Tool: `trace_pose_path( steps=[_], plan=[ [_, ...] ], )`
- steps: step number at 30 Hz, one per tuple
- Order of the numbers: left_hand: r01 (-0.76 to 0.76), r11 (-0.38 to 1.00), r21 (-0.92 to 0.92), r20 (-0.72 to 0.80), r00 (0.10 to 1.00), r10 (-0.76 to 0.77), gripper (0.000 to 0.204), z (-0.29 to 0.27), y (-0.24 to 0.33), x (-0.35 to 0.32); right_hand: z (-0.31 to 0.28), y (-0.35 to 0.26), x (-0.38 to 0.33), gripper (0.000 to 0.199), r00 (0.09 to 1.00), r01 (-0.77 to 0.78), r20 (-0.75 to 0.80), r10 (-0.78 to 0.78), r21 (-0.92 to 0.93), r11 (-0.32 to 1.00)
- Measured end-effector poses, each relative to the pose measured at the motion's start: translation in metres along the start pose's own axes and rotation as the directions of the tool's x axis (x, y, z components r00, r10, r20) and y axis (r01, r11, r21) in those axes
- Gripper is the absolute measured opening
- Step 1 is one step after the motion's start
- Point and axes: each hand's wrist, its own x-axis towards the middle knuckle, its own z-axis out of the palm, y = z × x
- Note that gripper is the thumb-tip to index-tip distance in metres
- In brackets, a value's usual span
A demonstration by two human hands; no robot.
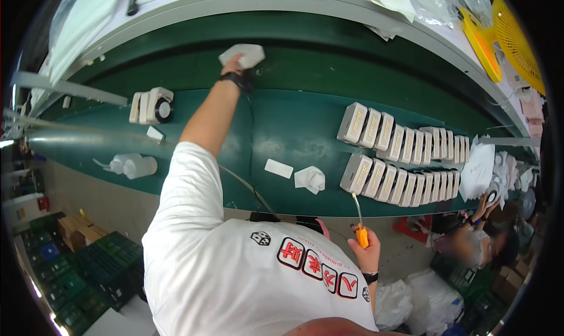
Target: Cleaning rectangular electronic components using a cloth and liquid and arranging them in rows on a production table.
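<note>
Stretched out to the far side of the green bench, my left hand (234,64) is closed on a pale grey-white piece (251,55). It looks angular, but blur hides whether it is a folded cloth or a casing. Low at the right, my right hand (366,251) grips an orange-handled tool (362,237) with a thin, bent metal shaft. Its pale tip points at the near row of light grey box-shaped units (355,172); I cannot tell whether it touches them. A crumpled white cloth (309,179) and a small white rectangular block (278,168) lie between my arms.
A far row of similar units (353,123) stands at the right. More units (141,107) sit at the left with a black roll (163,109), near plastic squeeze bottles (140,166). A cable (252,189) crosses the near edge. Another person (476,242) works at the far right.
</note>
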Motion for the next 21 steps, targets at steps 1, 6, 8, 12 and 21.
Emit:
trace_pose_path(
  steps=[1, 6, 8, 12, 21],
  plan=[
    [-0.092, 0.994, 0.051, 0.042, 0.995, 0.090, 0.043, 0.010, -0.017, -0.033, 0.001, -0.009, 0.008, 0.035, 1.000, 0.012, 0.015, -0.012, -0.008, 1.000],
    [0.216, 0.971, 0.098, 0.083, 0.971, -0.224, 0.049, 0.044, -0.042, -0.286, -0.003, -0.050, 0.033, 0.044, 0.887, 0.431, 0.216, -0.408, -0.075, 0.899],
    [0.150, 0.988, -0.026, 0.302, 0.944, -0.135, 0.049, 0.020, -0.055, -0.355, -0.009, -0.069, 0.037, 0.042, 0.869, 0.429, 0.324, -0.375, -0.114, 0.896],
    [0.016, 0.998, 0.062, 0.222, 0.975, -0.030, 0.048, -0.035, -0.074, -0.452, -0.012, -0.094, 0.030, 0.037, 0.771, 0.511, 0.554, -0.315, -0.242, 0.825],
    [-0.231, 0.960, 0.160, -0.107, 0.962, 0.249, 0.044, -0.118, -0.113, -0.563, 0.029, -0.104, 0.010, 0.028, 0.512, 0.788, 0.840, -0.178, -0.377, 0.486]
  ],
)
